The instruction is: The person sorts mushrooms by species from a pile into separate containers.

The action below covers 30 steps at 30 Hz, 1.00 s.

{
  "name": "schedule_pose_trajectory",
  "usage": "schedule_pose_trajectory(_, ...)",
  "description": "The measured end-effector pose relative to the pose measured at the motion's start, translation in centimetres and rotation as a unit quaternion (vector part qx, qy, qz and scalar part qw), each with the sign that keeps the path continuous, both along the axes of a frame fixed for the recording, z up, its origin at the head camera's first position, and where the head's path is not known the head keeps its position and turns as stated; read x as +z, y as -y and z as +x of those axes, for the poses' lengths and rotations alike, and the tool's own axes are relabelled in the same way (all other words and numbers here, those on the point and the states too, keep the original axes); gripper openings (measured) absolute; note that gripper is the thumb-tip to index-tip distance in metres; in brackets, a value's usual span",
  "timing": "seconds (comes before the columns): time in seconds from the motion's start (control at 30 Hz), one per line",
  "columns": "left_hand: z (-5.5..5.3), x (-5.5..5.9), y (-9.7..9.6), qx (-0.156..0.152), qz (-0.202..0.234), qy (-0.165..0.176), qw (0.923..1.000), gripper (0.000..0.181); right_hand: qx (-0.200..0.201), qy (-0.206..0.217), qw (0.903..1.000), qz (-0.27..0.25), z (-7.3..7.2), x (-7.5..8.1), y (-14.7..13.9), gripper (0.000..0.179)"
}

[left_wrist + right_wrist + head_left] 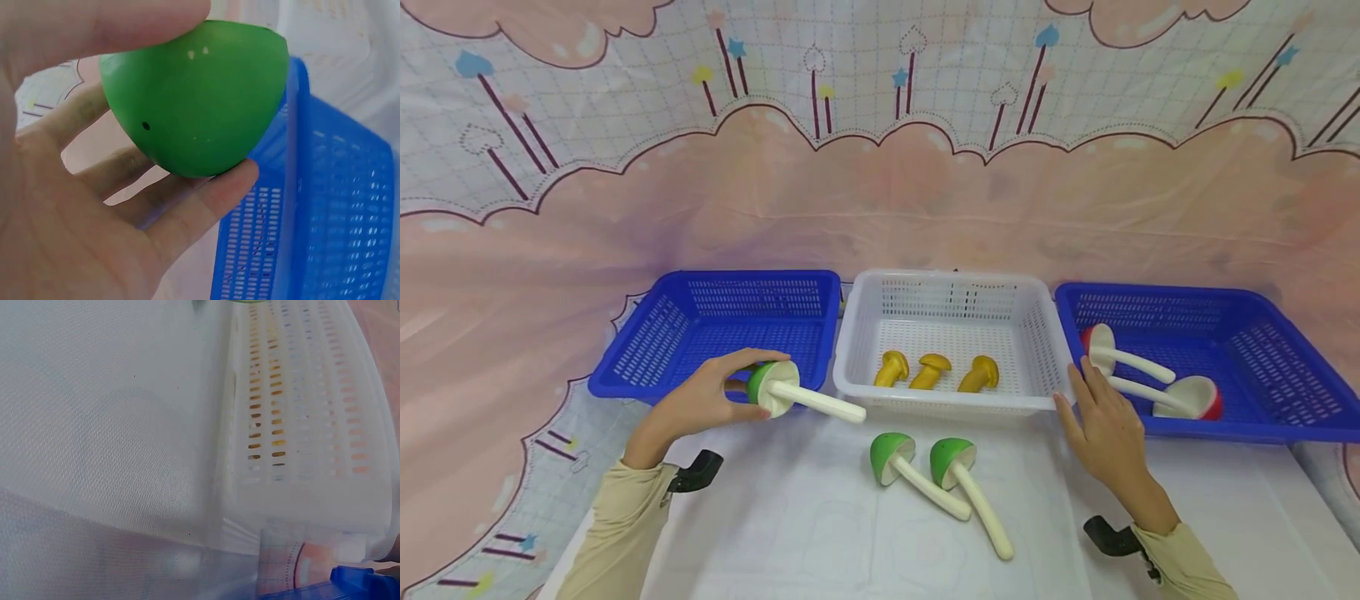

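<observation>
My left hand (700, 404) pinches a toy mushroom (760, 385) by its green cap, thumb on one side and fingers on the other. Its white stem points right, in front of the left blue basket (625, 388). The left wrist view shows the rounded cap (197, 100) close up, over that basket's rim (299, 162). With fingers extended, my right hand (1105, 429) is at the front right corner of the white basket (955, 402). Two more green-capped mushrooms (891, 454) (951, 462) lie side by side on the table.
Three yellow mushrooms (931, 372) lie in the white basket. The right blue basket (1247, 429) holds two red-capped mushrooms (1187, 398) (1102, 350). A patterned cloth (925, 192) hangs behind the row of baskets, and white cloth (790, 517) covers the table.
</observation>
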State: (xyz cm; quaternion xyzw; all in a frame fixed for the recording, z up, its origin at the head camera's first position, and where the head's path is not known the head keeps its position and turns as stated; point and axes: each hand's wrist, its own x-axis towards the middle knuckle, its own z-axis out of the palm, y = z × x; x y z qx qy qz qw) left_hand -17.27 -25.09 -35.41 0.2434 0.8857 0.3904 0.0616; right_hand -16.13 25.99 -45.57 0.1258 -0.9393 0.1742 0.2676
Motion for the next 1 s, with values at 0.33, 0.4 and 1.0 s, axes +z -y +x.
schedule_pose_trajectory(0.33,-0.7,1.2,1.3,0.048,-0.014,-0.025,0.9984,0.067,0.001,-0.010,0.9999,-0.001,0.0,0.0,0.0,0.054)
schedule_pose_trajectory(0.4,-0.9,1.3,1.6,0.056,-0.016,-0.023,0.9980,0.068,0.000,-0.008,1.0000,-0.002,0.0,0.0,0.1,0.054)
schedule_pose_trajectory(1.0,-3.3,0.0,5.7,0.147,-0.027,0.034,0.9883,0.071,-0.003,0.009,1.0000,0.001,-0.1,0.3,0.0,0.053)
